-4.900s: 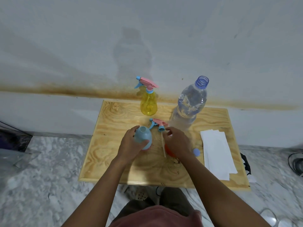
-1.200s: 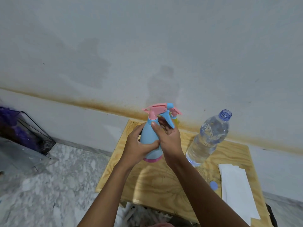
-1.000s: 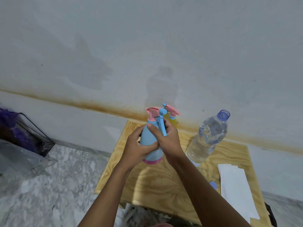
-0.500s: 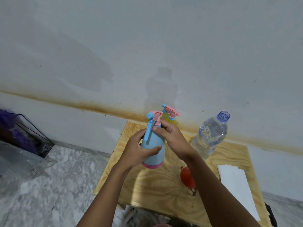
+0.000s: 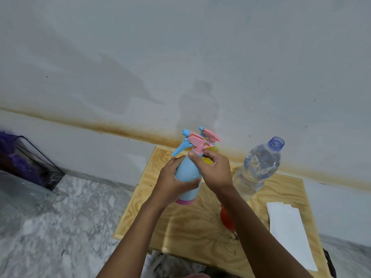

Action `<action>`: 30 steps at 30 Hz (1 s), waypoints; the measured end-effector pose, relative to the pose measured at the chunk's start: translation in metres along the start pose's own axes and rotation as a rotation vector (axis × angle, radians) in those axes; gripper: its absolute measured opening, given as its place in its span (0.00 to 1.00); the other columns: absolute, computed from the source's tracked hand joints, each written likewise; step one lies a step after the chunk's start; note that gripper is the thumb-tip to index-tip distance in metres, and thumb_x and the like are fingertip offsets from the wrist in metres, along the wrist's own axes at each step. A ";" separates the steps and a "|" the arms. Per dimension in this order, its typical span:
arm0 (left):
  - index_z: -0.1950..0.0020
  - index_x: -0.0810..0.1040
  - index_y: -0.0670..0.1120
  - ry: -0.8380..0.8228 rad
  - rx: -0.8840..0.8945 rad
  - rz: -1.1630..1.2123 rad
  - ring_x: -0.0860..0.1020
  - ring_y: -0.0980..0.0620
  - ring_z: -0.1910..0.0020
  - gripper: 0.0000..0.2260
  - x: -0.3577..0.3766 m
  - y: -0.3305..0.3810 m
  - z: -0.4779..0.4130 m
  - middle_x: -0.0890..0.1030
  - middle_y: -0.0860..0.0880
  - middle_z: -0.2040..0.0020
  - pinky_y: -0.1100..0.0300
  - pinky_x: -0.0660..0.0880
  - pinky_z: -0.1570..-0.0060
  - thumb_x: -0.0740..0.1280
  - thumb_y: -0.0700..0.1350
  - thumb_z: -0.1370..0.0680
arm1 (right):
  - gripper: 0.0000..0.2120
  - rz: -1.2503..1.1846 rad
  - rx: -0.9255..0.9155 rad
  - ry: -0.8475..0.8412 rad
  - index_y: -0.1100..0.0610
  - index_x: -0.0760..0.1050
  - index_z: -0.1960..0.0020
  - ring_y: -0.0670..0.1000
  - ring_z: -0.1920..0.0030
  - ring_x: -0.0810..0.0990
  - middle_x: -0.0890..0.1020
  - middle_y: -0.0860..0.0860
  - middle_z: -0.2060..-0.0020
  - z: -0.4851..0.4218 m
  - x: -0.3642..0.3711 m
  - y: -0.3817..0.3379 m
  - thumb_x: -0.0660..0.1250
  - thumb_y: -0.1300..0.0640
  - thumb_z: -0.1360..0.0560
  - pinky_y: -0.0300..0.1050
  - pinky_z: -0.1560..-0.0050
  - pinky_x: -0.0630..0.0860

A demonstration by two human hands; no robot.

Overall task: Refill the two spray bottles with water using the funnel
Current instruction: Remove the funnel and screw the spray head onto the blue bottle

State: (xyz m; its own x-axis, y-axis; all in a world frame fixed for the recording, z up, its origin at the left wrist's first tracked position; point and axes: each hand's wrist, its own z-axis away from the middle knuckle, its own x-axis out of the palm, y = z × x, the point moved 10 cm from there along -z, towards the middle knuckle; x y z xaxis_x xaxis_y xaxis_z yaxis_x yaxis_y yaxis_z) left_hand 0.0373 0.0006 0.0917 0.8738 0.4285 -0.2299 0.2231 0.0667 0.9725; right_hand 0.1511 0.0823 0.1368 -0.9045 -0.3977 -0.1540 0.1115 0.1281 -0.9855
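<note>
Evidently mid-step: blue bottle held above the table, left hand wrapped tight round its body, right hand pinching the collar under the spray head. Probably screwing it on. Next: set down, uncap yellow bottle, fetch funnel. Saw no readable labels.
</note>
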 end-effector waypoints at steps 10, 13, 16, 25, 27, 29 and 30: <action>0.38 0.80 0.51 -0.300 -0.047 0.080 0.82 0.51 0.44 0.25 0.015 -0.004 0.001 0.84 0.52 0.45 0.46 0.81 0.47 0.78 0.49 0.35 | 0.17 0.007 0.072 -0.435 0.50 0.79 0.39 0.48 0.47 0.83 0.85 0.48 0.49 -0.005 0.033 -0.004 0.70 0.45 0.26 0.48 0.44 0.79; 0.39 0.81 0.50 -0.359 -0.052 0.110 0.81 0.50 0.43 0.23 0.021 -0.008 0.004 0.84 0.51 0.45 0.48 0.81 0.46 0.78 0.48 0.34 | 0.11 -0.076 0.083 -0.492 0.50 0.80 0.40 0.49 0.43 0.82 0.84 0.45 0.44 -0.007 0.044 -0.009 0.65 0.51 0.21 0.47 0.37 0.76; 0.36 0.79 0.57 -0.420 -0.129 0.113 0.80 0.51 0.41 0.25 0.020 -0.024 0.007 0.83 0.53 0.42 0.52 0.80 0.43 0.79 0.46 0.32 | 0.11 -0.106 0.112 -0.499 0.57 0.78 0.41 0.53 0.48 0.84 0.83 0.48 0.42 -0.009 0.050 -0.004 0.61 0.54 0.18 0.50 0.40 0.78; 0.24 0.66 0.49 -0.023 -0.553 -0.446 0.70 0.45 0.29 0.40 -0.052 -0.166 0.021 0.70 0.45 0.27 0.52 0.70 0.34 0.77 0.59 0.31 | 0.12 0.269 0.278 -0.511 0.57 0.80 0.44 0.60 0.65 0.84 0.85 0.52 0.53 -0.013 0.045 0.088 0.66 0.51 0.21 0.57 0.56 0.81; 0.23 0.64 0.48 -0.029 -0.588 -0.648 0.69 0.41 0.29 0.41 -0.052 -0.183 0.022 0.69 0.41 0.28 0.49 0.70 0.34 0.75 0.62 0.31 | 0.12 0.332 0.355 -0.568 0.55 0.79 0.40 0.55 0.69 0.83 0.85 0.54 0.53 -0.006 0.049 0.109 0.65 0.52 0.21 0.50 0.58 0.81; 0.25 0.65 0.48 -0.036 -0.621 -0.750 0.68 0.38 0.31 0.41 -0.050 -0.194 0.023 0.68 0.40 0.30 0.47 0.70 0.36 0.74 0.64 0.31 | 0.13 0.351 0.436 -0.589 0.54 0.79 0.39 0.55 0.66 0.85 0.85 0.55 0.54 -0.001 0.052 0.127 0.66 0.52 0.22 0.48 0.61 0.82; 0.27 0.66 0.48 -0.037 -0.623 -0.788 0.68 0.37 0.32 0.40 -0.049 -0.197 0.023 0.69 0.40 0.31 0.47 0.70 0.38 0.73 0.65 0.32 | 0.14 0.356 0.469 -0.594 0.53 0.79 0.38 0.57 0.61 0.86 0.84 0.54 0.57 0.001 0.053 0.135 0.66 0.52 0.23 0.50 0.61 0.84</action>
State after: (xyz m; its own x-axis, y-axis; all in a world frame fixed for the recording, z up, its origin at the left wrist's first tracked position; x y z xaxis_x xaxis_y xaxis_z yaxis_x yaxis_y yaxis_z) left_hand -0.0395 -0.0543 -0.0893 0.5900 0.0312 -0.8068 0.4870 0.7833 0.3864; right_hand 0.1188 0.0782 -0.0047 -0.4302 -0.8346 -0.3442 0.6282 -0.0029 -0.7781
